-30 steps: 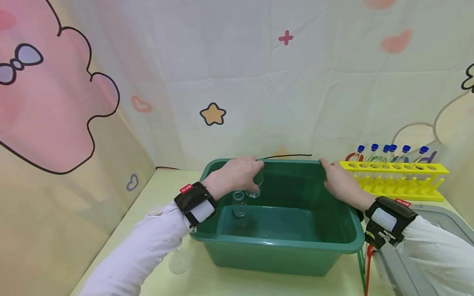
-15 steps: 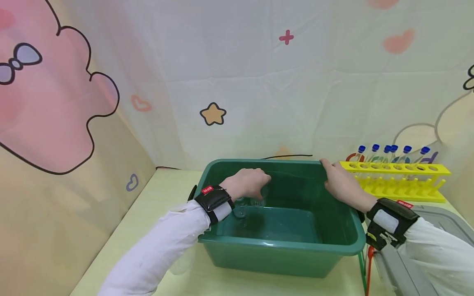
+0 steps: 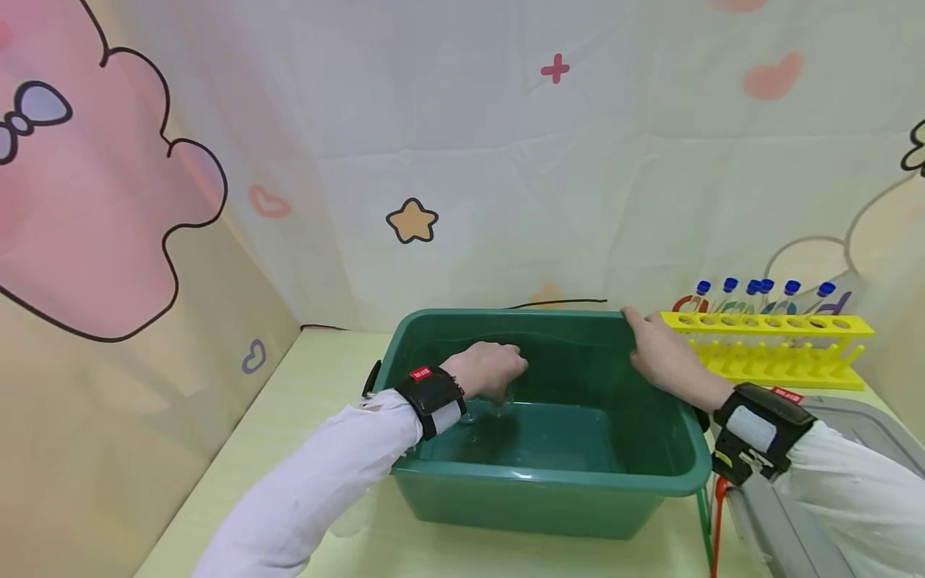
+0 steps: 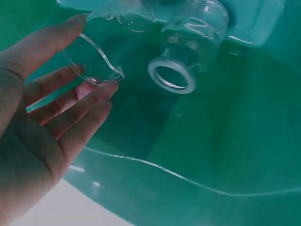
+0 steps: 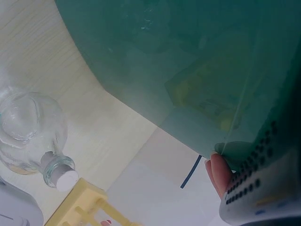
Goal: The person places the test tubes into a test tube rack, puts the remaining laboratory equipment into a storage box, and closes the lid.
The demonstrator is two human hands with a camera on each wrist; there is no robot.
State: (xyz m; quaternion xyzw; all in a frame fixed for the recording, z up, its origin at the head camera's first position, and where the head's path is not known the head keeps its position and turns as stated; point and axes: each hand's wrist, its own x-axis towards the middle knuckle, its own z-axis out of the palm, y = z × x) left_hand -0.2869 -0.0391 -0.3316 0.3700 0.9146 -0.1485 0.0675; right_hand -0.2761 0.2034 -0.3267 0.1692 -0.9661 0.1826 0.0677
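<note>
My left hand (image 3: pixel 486 369) reaches down inside a green plastic tub (image 3: pixel 549 480). In the left wrist view its thumb and fingers lie on either side of the rim of a clear glass beaker (image 4: pixel 101 59), low in the tub. Beside the beaker stands a clear glass bottle (image 4: pixel 195 35), its thick round mouth facing the camera. From the head, the left hand hides most of this glassware. My right hand (image 3: pixel 665 357) grips the tub's far right rim, thumb along the top. Only its fingertips show past the tub wall in the right wrist view.
A yellow rack (image 3: pixel 773 324) with several blue-capped test tubes stands behind on the right. A grey lid (image 3: pixel 863 433) lies under the right forearm, near a red stick (image 3: pixel 718 522). A stoppered round flask (image 5: pixel 35 132) stands outside the tub.
My left hand has moved down and slightly right from the tub's far rim, lowering the beaker towards the bottom, next to the bottle. The right hand keeps its grip on the rim.
</note>
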